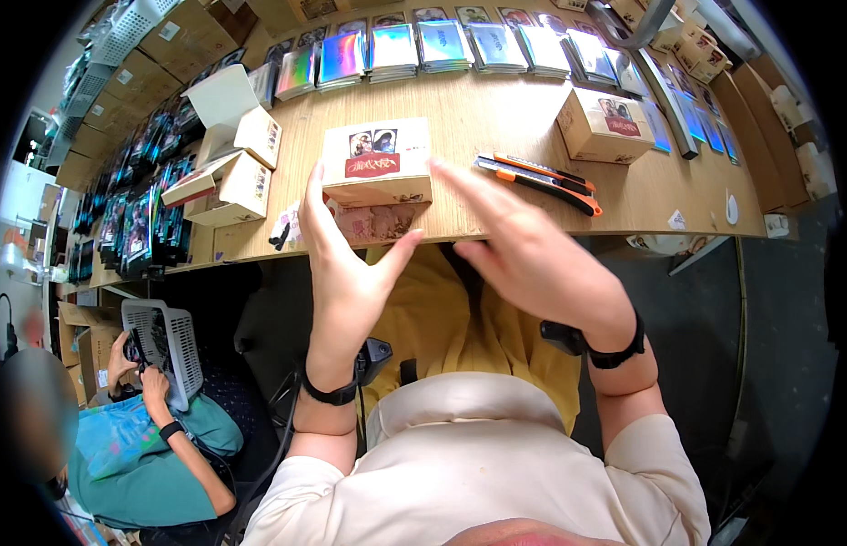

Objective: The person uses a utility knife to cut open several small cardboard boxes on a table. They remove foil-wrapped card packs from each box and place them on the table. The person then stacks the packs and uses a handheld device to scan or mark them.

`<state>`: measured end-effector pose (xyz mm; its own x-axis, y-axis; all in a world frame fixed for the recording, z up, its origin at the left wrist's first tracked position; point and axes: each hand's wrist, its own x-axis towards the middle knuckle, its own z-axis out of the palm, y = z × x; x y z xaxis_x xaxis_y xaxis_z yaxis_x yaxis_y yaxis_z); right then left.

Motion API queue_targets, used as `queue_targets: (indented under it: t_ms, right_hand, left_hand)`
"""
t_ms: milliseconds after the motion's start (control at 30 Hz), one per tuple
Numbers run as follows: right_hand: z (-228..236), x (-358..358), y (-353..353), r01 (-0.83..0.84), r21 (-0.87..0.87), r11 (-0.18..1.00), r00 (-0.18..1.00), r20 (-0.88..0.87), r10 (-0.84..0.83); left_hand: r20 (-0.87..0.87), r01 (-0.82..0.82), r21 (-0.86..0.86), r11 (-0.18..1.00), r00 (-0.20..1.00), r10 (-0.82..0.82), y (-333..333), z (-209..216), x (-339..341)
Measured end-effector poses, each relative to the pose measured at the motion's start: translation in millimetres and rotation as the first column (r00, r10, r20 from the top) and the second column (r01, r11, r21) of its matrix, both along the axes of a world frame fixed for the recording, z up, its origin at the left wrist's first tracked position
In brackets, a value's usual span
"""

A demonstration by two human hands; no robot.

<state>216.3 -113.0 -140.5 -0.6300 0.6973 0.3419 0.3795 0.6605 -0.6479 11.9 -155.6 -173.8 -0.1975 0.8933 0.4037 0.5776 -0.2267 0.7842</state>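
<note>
One cream printed cardboard box [378, 166] sits on the worktop [496, 100] between the left hand [346, 264] and right hand [537, 255], both unclenched at its sides; firm contact cannot be told. Likely light, stiff and crushable, it suits a side-wall grip. Print-side up, its long axis seems left-to-right.

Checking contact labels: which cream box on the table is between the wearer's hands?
The closed middle box, between the left hand and right hand. The other closed box stands farther right; the packaging at left is open.
</note>
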Motion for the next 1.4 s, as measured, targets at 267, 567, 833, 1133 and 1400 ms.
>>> queue_targets:
  t_ms: [267,567,833,1133,1400]
  right_hand:
    - [-11.1,67.6,31.0,0.403,0.270,0.875,0.801,0.359,-0.479]
    - [9.9,69.3,13.4,0.440,-0.338,0.832,0.868,-0.079,-0.491]
    - [37.9,37.4,-1.7,0.225,0.076,0.971,0.970,-0.113,-0.215]
    - [46.2,20.0,-0.8,0.119,0.237,0.964,0.992,0.013,-0.125]
    - [51.8,13.2,-0.9,0.066,0.278,0.958,0.990,0.102,-0.098]
  left_hand:
    - [-0.054,-0.179,0.175,0.968,0.980,0.191,34.2,-15.3,30.7]
    - [0.254,0.067,0.157,0.985,0.961,-0.106,21.7,-33.3,37.1]
    - [-0.023,-0.003,0.331,0.944,1.000,0.012,18.1,-35.8,27.5]
    - [-0.081,0.003,0.357,0.934,0.996,0.028,21.7,-35.8,20.3]
    - [-0.082,0.019,0.409,0.912,0.997,0.016,26.7,-37.3,17.2]
